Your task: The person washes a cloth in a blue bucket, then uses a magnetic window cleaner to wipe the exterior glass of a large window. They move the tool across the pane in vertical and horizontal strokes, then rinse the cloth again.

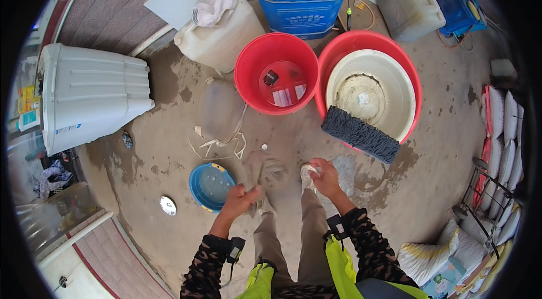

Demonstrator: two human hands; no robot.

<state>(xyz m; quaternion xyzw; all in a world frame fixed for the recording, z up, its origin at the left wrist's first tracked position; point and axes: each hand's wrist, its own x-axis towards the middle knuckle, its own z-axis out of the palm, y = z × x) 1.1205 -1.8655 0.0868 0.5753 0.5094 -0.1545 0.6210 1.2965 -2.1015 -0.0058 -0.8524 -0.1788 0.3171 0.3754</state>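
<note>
My left hand (pixel 241 198) is closed in a fist beside a shallow blue basin (pixel 194 186) holding cloudy liquid. A greyish, motion-blurred shape (pixel 264 170) extends from above this fist toward the middle; I cannot make out what it is. My right hand (pixel 326 177) is held over my right shoe, its fingers curled together. Anything in them is too small or hidden to name. Beyond the right hand, a dark grey shaggy mop head (pixel 361 134) lies across the rim of a cream basin (pixel 407 81), which sits inside a larger red tub (pixel 416 95).
A red bucket (pixel 243 76) with small objects inside stands ahead, touching the tub. Behind are a blue tank (pixel 296 11) and whitish jerrycans (pixel 226 36) (pixel 411 5). A pale bin (pixel 93 93) lies left. Stacked sacks (pixel 505 158) and a metal cart (pixel 483 203) line the right.
</note>
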